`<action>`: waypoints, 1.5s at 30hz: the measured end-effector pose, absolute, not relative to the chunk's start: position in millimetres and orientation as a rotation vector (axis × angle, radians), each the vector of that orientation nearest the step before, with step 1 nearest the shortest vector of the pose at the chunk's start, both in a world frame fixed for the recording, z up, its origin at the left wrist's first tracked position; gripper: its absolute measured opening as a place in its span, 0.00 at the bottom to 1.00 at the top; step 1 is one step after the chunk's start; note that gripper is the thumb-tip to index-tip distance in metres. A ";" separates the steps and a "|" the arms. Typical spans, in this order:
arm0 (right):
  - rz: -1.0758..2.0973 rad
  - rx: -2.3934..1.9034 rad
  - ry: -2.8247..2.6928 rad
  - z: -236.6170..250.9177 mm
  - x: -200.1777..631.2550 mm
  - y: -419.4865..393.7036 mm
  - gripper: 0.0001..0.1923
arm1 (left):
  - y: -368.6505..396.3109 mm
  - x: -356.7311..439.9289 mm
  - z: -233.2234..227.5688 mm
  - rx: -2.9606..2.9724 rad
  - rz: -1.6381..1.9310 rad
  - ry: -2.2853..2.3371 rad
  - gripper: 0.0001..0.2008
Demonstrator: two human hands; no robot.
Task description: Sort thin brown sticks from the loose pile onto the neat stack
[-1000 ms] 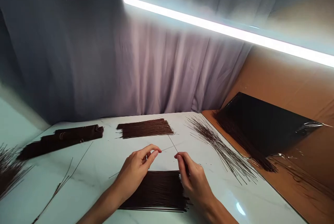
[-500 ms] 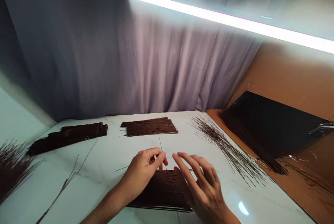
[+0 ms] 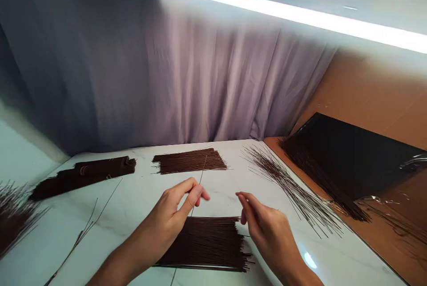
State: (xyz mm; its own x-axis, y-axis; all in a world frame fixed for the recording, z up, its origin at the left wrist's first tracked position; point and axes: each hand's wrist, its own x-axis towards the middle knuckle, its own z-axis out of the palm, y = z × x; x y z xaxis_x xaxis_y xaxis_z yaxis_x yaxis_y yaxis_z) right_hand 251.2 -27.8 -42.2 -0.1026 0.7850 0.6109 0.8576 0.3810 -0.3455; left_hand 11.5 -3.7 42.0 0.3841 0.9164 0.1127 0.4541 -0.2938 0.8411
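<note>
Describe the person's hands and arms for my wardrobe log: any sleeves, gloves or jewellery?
Both hands are bare: no gloves on the left hand or the right hand. No rings, watch or bracelet show. Both forearms are uncovered as far as the bottom edge of the picture, with no sleeve in view.

No readable text, label, brand or number for me anywhere in the frame, upper left to lower right.

Dim room; bright light strip [image 3: 300, 14] overhead, glare on table [image 3: 308, 260], edges warped.
</note>
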 end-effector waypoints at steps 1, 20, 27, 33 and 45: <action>-0.153 -1.419 -1.845 -40.1 250.8 -28.8 0.17 | -2.9 11.7 39.9 1.854 0.741 1.172 0.21; -0.574 -1.133 -2.130 -60.4 219.5 -34.6 0.14 | 35.2 10.1 -0.4 1.633 0.934 1.162 0.19; -0.499 -1.161 -2.165 -65.9 217.7 -35.6 0.13 | 31.5 14.4 -0.4 1.711 1.055 1.202 0.21; -0.362 -1.223 -2.118 -67.9 218.0 -38.2 0.11 | 31.7 13.3 -4.3 1.667 1.015 1.192 0.15; -0.075 -1.114 -1.924 -65.6 215.2 -43.0 0.10 | 16.4 19.7 15.5 1.530 1.023 1.062 0.15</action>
